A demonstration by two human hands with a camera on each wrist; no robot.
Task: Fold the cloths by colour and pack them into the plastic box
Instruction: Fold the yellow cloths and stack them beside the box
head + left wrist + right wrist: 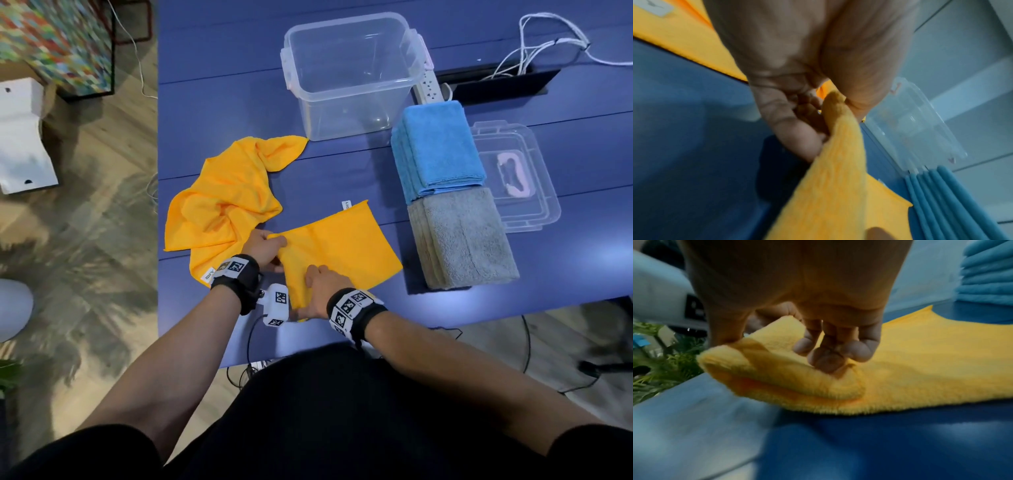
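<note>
A half-folded yellow cloth (346, 246) lies on the blue table near the front edge. My left hand (265, 248) pinches its left corner between thumb and fingers; the same pinch shows in the left wrist view on the yellow cloth (838, 162). My right hand (317, 294) grips the near corner, with curled fingers (830, 353) holding a raised fold of the cloth (787, 378). A second yellow cloth (226, 195) lies crumpled to the left. A stack of folded blue cloths (438, 150) and a stack of folded grey cloths (462, 240) sit at the right. The clear plastic box (352, 72) stands empty behind.
The box's clear lid (513, 178) lies flat right of the stacks. A white power strip (428, 85) and a cable tray with white cords (496, 82) sit at the back right. The table's left edge runs beside the crumpled cloth.
</note>
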